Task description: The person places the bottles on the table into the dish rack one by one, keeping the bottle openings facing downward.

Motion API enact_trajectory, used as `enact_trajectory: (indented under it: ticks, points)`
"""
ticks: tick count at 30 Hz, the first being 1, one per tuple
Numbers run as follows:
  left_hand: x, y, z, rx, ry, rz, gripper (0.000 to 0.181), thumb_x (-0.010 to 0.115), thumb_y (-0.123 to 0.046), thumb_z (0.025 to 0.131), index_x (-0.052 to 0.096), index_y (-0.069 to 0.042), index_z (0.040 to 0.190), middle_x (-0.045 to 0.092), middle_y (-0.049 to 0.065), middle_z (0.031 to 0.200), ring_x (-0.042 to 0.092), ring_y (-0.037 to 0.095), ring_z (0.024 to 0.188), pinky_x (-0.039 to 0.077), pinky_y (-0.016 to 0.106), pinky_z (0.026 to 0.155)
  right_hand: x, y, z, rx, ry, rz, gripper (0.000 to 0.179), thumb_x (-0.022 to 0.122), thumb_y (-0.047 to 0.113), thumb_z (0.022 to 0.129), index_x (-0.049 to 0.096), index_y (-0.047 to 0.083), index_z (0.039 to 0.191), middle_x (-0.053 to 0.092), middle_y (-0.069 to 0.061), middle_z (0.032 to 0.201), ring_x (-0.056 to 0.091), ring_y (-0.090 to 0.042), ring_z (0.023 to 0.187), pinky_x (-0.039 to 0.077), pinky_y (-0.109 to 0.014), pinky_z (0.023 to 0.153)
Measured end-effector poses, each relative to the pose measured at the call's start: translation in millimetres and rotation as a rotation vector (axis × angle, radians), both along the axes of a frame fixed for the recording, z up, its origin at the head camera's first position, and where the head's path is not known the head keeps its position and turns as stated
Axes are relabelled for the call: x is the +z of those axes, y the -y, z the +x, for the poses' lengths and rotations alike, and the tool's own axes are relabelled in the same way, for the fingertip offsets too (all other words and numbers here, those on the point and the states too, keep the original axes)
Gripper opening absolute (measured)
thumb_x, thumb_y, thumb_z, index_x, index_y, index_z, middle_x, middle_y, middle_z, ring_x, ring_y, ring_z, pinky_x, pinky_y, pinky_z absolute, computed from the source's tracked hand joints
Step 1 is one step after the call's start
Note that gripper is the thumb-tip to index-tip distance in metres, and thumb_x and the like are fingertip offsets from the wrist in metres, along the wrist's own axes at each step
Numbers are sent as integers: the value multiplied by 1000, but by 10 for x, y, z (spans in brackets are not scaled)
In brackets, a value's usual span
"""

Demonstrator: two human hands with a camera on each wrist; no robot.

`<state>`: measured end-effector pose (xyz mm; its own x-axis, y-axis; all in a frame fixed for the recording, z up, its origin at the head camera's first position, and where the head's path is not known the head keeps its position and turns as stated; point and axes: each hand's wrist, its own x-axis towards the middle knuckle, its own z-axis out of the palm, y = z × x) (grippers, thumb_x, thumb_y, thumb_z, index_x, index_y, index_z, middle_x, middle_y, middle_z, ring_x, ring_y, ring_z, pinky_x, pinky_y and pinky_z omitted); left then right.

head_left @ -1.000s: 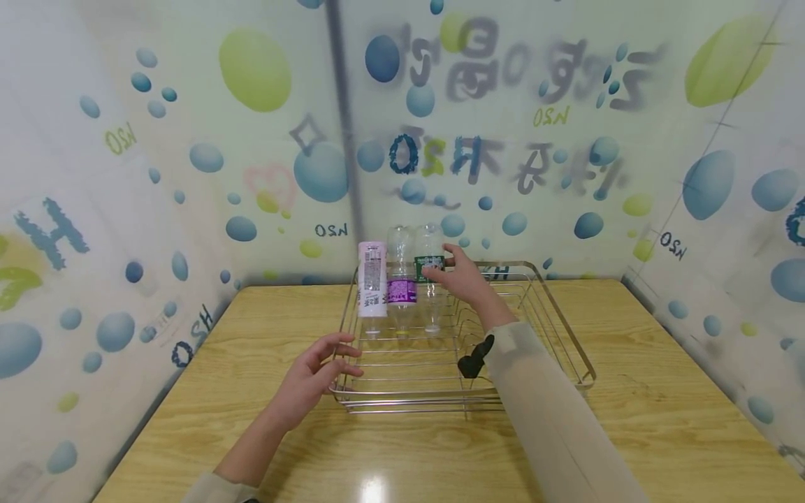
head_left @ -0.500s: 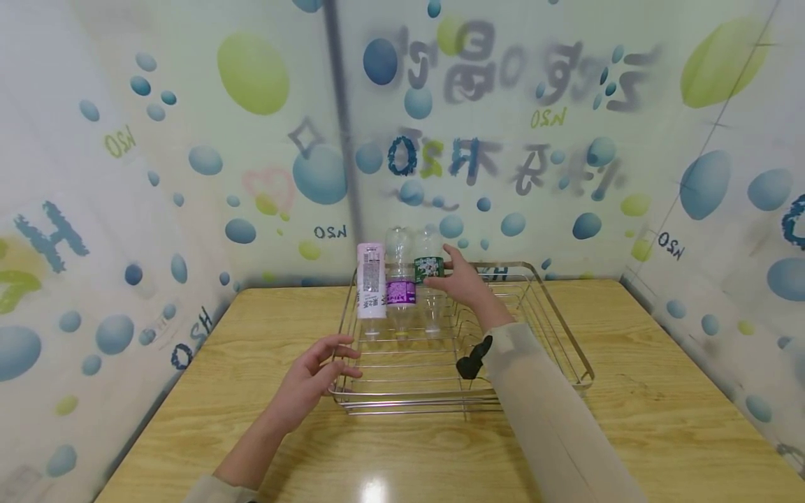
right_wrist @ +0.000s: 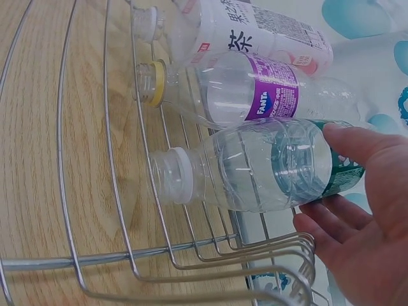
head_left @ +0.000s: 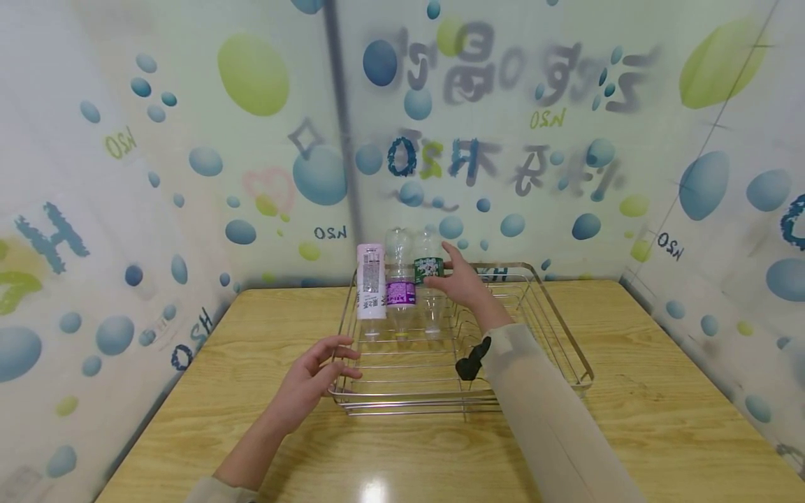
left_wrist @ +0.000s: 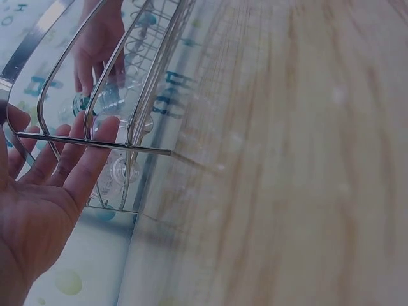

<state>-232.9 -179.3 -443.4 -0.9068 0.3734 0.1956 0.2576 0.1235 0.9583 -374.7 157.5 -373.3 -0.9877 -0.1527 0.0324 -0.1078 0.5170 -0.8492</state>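
Observation:
Three plastic bottles stand neck-down at the back of a wire dish rack (head_left: 409,402), side by side. Leftmost is the bottle with a pink-white label (head_left: 371,279). In the middle is the bottle with a purple Fanta label (right_wrist: 274,89) and yellow neck ring. The clear bottle with a green label (head_left: 429,269) is on the right, neck ring white. My right hand (head_left: 467,279) holds that bottle loosely at its label, thumb on the near side and fingers beside it. My left hand (head_left: 311,381) lies at the rack's front left corner, fingers loosely extended among the wires (left_wrist: 76,139).
The rack stands on a wood-grain table (head_left: 207,363). A wall covering (head_left: 503,175) with blue and green spots rises behind it and at both sides. Bent wire dividers (right_wrist: 306,255) line the rack's right part. A black band (head_left: 472,360) circles the right wrist.
My right thumb has drawn back a little from across the green label toward its right edge. The left hand and the bottles keep their places.

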Motion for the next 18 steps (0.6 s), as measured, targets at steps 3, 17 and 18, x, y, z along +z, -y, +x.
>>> enact_trajectory:
  ticks: [3,17,18]
  points:
    - [-3,2,-1,-2,-3,1,38,52,-10,114,53,-9,153,70,0,131,80,16,109,55,23,65,6,-1,2,-1,-1,3,98,73,35,108,4,31,178,34,-24,175,51,-46,151,45,-66,122]
    - [-10,6,-3,-6,0,4,38,51,-11,115,54,-9,152,70,1,131,79,19,110,55,24,65,-5,-6,-8,1,-8,5,99,75,34,106,6,32,178,36,-26,173,52,-46,150,48,-65,120]
    - [-9,7,-3,-6,-1,4,38,51,-11,115,54,-9,152,70,1,131,79,19,110,56,24,65,-6,-5,-7,1,-10,8,99,75,35,106,6,32,178,37,-26,173,52,-46,150,48,-65,120]
